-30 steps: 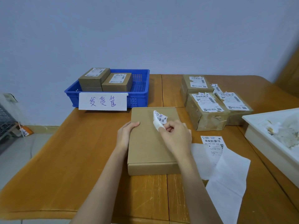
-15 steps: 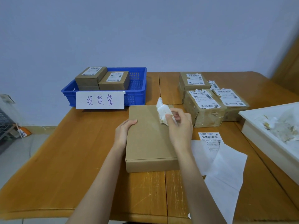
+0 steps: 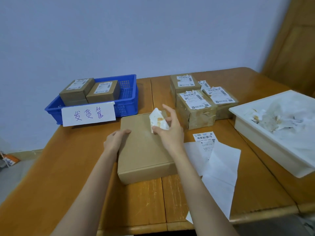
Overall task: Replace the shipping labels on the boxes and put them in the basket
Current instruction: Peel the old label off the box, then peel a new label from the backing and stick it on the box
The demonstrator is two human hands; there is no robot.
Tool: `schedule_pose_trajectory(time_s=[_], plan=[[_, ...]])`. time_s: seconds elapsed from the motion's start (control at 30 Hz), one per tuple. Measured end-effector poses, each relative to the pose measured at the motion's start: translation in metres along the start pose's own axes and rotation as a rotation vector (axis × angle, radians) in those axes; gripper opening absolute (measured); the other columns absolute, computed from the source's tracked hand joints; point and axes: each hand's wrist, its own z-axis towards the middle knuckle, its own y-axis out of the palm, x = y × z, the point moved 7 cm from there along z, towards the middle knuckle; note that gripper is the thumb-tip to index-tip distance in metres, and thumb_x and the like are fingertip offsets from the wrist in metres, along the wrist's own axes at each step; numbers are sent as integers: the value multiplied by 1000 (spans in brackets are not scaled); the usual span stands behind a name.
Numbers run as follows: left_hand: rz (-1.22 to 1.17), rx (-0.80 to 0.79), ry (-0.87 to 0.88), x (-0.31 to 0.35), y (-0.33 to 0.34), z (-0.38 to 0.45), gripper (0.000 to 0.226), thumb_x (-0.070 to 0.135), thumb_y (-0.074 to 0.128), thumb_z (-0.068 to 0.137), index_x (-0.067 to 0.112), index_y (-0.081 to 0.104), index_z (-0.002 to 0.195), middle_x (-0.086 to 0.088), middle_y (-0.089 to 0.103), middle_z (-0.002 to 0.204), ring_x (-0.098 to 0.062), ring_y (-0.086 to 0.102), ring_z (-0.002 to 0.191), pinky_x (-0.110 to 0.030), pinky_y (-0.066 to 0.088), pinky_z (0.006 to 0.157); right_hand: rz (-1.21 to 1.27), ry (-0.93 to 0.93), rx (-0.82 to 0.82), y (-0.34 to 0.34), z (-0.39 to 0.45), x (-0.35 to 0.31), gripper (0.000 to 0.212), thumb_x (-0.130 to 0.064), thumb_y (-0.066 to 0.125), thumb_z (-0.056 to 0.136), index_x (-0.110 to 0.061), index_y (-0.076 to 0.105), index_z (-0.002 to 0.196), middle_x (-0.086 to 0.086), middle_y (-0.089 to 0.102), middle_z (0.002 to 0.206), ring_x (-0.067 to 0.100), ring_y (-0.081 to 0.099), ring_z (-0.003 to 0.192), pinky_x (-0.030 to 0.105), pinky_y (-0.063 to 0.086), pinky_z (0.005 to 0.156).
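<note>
A flat brown cardboard box [image 3: 144, 150] lies in the middle of the wooden table, its top bare of any label. My left hand [image 3: 115, 139] presses on the box's left edge. My right hand [image 3: 170, 132] hovers over the box's far right corner, pinching a crumpled white label [image 3: 158, 120] with brown glue stains, lifted clear of the box. The blue basket [image 3: 126, 104] at the back left holds two small labelled boxes [image 3: 102, 91]. Three boxes with torn labels [image 3: 196, 106] stand at the back right. A fresh printed label [image 3: 204, 137] lies right of the flat box.
A white tray [image 3: 265, 143] full of torn label scraps sits at the right edge. White backing sheets [image 3: 219, 169] lie on the table by my right forearm. A handwritten paper sign [image 3: 87, 114] hangs on the basket's front. The table's front edge is close to me.
My right hand has peeled the old label fully off the box and raised it, turning its sticky back up. My left hand has stayed on the box's left edge.
</note>
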Motion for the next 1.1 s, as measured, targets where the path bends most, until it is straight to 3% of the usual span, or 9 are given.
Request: schedule_pose_trajectory(time_s=[0.1, 0.2, 0.3, 0.4, 0.5, 0.67, 0.8, 0.93, 1.1], plan=[[171, 87, 24, 18, 1, -9, 69, 49, 76, 72, 19, 54, 130, -15, 51, 132, -36, 46, 124, -52, 42, 104, 28, 41, -26, 0, 2, 1, 72, -7, 76, 75, -41, 48, 132, -7, 58, 102, 2, 58, 85, 5, 41, 64], [411, 344, 254, 68, 9, -30, 52, 27, 72, 83, 19, 56, 131, -19, 44, 138, -39, 34, 131, -45, 32, 107, 50, 92, 16, -15, 8, 2, 46, -8, 76, 73, -26, 59, 112, -6, 53, 106, 7, 56, 86, 17, 46, 75], [255, 350, 536, 115, 50, -57, 41, 22, 70, 82, 16, 62, 123, -12, 55, 129, -31, 47, 124, -42, 40, 101, 43, 97, 161, -52, 19, -2, 36, -10, 76, 71, -25, 58, 98, -4, 53, 108, 8, 57, 90, 30, 50, 85], [19, 143, 598, 136, 117, -85, 24, 19, 66, 86, 19, 65, 110, 5, 63, 104, -17, 59, 104, -34, 45, 91, 90, 83, 299, -107, 26, -12, 39, -5, 76, 71, -25, 53, 95, -5, 61, 98, 11, 61, 89, 34, 54, 80], [-24, -117, 532, 135, 196, -112, 3, 19, 61, 91, 20, 62, 93, 7, 65, 86, -14, 62, 75, -29, 43, 74, 88, 21, 461, -176, 25, -27, 42, -3, 73, 73, -23, 48, 101, -13, 61, 90, 4, 60, 79, 20, 50, 69], [322, -585, 371, 93, 313, -162, 52, 43, 37, 105, 10, 64, 74, -2, 66, 66, -13, 57, 53, -13, 42, 43, -147, -45, 816, -282, 5, -40, 53, 0, 64, 77, -33, 48, 115, -15, 60, 87, 10, 62, 80, 31, 48, 71], [359, -700, 244, 65, 357, -177, 63, 55, 29, 104, 11, 63, 72, 4, 65, 53, -8, 55, 42, -15, 41, 45, -532, 55, 959, -333, -10, -28, 54, 1, 57, 81, -30, 52, 125, 1, 58, 109, 18, 49, 79, 36, 46, 77], [327, -643, 244, 59, 365, -171, 48, 46, 39, 103, 13, 59, 75, 2, 68, 66, -9, 54, 49, -23, 35, 49, -746, 153, 905, -353, -15, -4, 49, -6, 58, 85, -24, 56, 131, 7, 51, 123, 21, 48, 83, 40, 44, 83], [270, -610, 198, 51, 368, -159, 32, 38, 47, 100, 13, 63, 88, 2, 69, 70, -10, 54, 52, -24, 35, 53, -889, 354, 552, -343, -8, 26, 42, -18, 54, 89, -29, 60, 130, 5, 60, 117, 29, 49, 116, 40, 31, 101]])
